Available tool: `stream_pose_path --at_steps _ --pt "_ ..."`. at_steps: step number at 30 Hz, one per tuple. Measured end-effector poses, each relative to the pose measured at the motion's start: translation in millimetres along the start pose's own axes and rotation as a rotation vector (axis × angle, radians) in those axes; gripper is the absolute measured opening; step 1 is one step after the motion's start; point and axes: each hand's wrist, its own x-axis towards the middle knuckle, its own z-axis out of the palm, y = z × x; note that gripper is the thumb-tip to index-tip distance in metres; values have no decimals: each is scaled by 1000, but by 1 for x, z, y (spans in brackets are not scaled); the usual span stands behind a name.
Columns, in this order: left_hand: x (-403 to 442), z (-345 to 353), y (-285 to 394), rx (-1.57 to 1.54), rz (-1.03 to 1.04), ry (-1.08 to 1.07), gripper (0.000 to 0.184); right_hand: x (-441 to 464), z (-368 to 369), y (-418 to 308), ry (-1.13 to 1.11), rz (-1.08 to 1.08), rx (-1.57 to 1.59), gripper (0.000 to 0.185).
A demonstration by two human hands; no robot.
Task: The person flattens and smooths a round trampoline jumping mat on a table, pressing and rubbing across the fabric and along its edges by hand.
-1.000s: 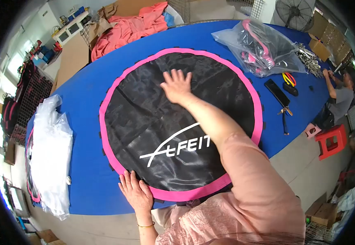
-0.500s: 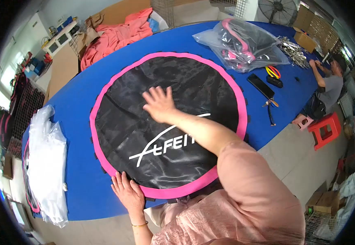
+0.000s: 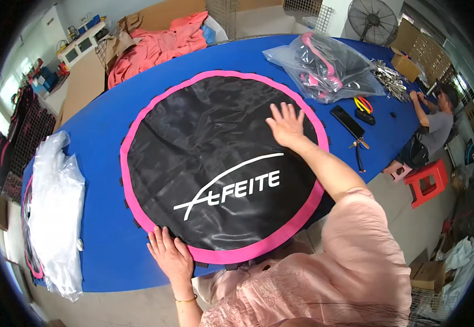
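A large round black mat (image 3: pixel 210 131) with a pink border and white "FEITE" lettering lies flat on the blue table (image 3: pixel 103 229). My left hand (image 3: pixel 170 256) rests with fingers spread on the pink border at the mat's lower left, near the table's front edge. On the right part of the black fabric, near the border, my right hand (image 3: pixel 287 124) lies palm down with its fingers apart. Neither hand holds anything. Small dark tabs stick out around the mat's rim.
Clear plastic bags (image 3: pixel 57 218) lie at the left. A bag with pink and black pieces (image 3: pixel 324 68), a phone (image 3: pixel 347 121), cutters (image 3: pixel 359 158) and metal parts (image 3: pixel 390 80) are at the right. A co-worker (image 3: pixel 436 120) sits beyond, near a red stool (image 3: pixel 427 182).
My right hand has slid across the black fabric to the right, uncovering the whole lettering. My left hand stays on the lower left border. The camera view has shifted somewhat.
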Motion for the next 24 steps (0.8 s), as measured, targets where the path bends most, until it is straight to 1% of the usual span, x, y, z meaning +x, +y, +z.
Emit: stream_pose_path --at_steps 2,4,7,10,13,14,16,17,18,19,21,22,24 --pt "1 0 -1 3 0 -3 46 -2 -3 -5 -30 21 17 65" --pt "1 1 -1 -11 10 2 46 -4 -3 -27 -40 -48 62 66" --pt "0 3 -2 -9 3 3 47 -4 -19 -93 -76 -209 89 65" --pt "0 3 0 -26 -15 1 47 -4 -9 -171 -44 -332 210 65" --pt "-1 -1 2 -55 -20 22 47 -23 -13 -247 -24 -471 328 65" --pt "-1 -2 3 -64 -26 21 48 -33 -20 -266 -49 -557 291 65" --pt "0 -3 4 -79 -20 34 48 -52 -25 -299 -72 -659 361 65" --pt "0 -3 4 -78 -25 31 48 -59 -29 -309 -95 -710 392 65" --pt "0 -2 4 -71 -25 30 48 -60 -21 -317 -46 -737 417 65" --pt "0 -2 3 -65 -26 24 48 -59 -24 -317 -51 -748 422 65" --pt "0 -2 3 -70 -33 23 49 -44 -31 -302 40 -689 273 63" --pt "0 -2 3 -78 -28 25 49 -34 -23 -294 124 -645 278 61" --pt "1 -4 4 -77 -36 20 49 -11 -33 -271 9 -547 198 62"
